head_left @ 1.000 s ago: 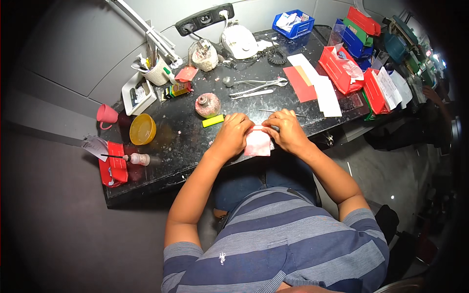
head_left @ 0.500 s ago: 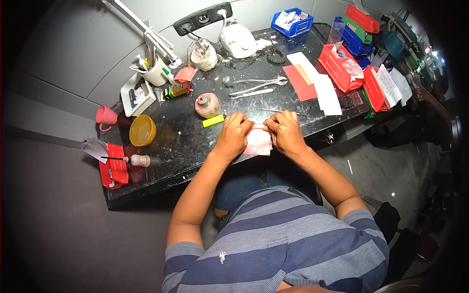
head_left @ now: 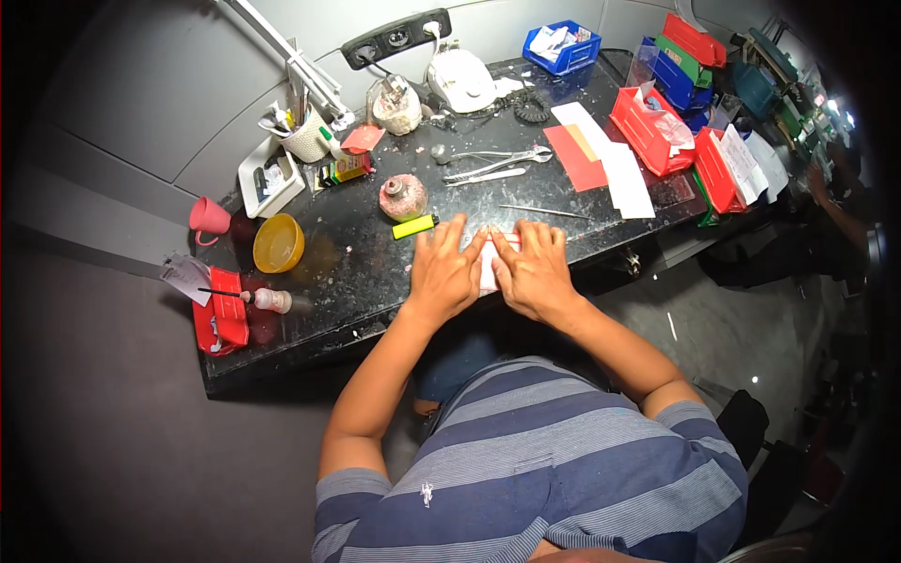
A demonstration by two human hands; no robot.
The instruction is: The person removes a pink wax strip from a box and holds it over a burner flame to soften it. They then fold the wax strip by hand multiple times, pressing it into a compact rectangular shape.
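Observation:
A pink wax sheet [head_left: 489, 270] lies at the front edge of the black bench, its far edge rolled into a thin pink strip. My left hand [head_left: 445, 272] rests over its left side with fingers stretched out. From the other side my right hand [head_left: 536, 272] lies on it, fingers spread flat. Both index fingertips nearly meet over the rolled edge; much of the sheet is hidden under the hands. Just beyond my left hand are a yellow-green lighter [head_left: 415, 226] and a round pinkish burner bottle [head_left: 403, 197]. Past my right fingertips lies a thin metal instrument [head_left: 544, 211].
Metal pliers [head_left: 497, 158] lie farther back, near red sheets [head_left: 579, 159] and white paper [head_left: 627, 183]. Red bins [head_left: 654, 131] stand at right. A yellow bowl [head_left: 279, 243], pink mug [head_left: 208, 217] and small bottle with a brush [head_left: 272, 300] are at left. A person [head_left: 835, 202] is at far right.
My fingers have gone from pinching the far edge of the pink wax sheet to lying stretched over it. Both hands now cover more of the sheet.

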